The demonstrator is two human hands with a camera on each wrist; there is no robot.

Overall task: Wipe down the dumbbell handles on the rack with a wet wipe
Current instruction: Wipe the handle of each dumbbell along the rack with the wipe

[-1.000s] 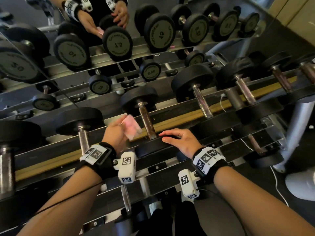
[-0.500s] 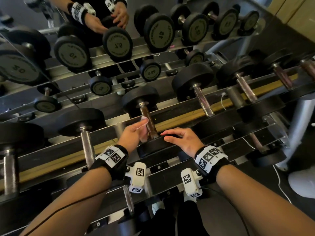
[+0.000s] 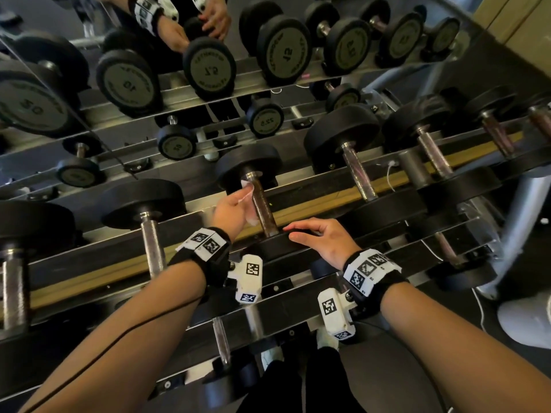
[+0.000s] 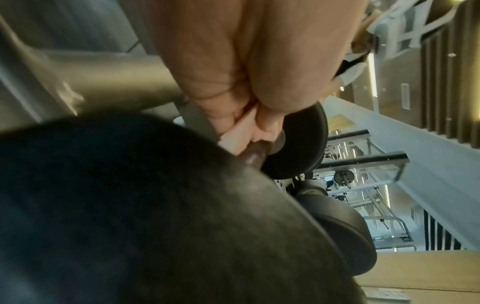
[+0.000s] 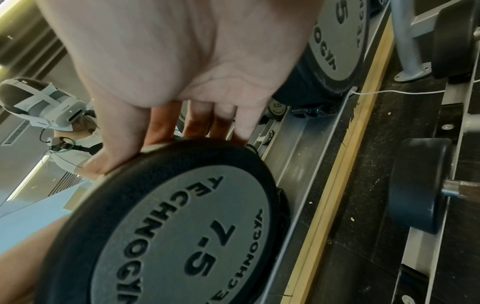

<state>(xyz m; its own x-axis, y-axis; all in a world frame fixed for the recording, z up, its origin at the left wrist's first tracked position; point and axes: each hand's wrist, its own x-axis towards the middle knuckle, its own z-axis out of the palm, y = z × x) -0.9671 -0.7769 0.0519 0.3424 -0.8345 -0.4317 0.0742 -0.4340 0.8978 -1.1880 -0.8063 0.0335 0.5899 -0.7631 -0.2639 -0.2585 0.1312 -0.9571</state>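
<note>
Dumbbell handle [image 3: 263, 208] wrapped by left hand [image 3: 231, 210] pinching wet wipe [image 3: 247, 186], right hand [image 3: 323, 240] spread on near weight's rim [image 3: 277, 248]

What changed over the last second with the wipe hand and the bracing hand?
The left hand carried the pink wipe rightward from open air onto the 7.5 dumbbell's handle and slid it up toward the far head; it now presses the wipe against the bar. The right hand stayed resting on the near head; the dumbbell stayed on the rack.
</note>
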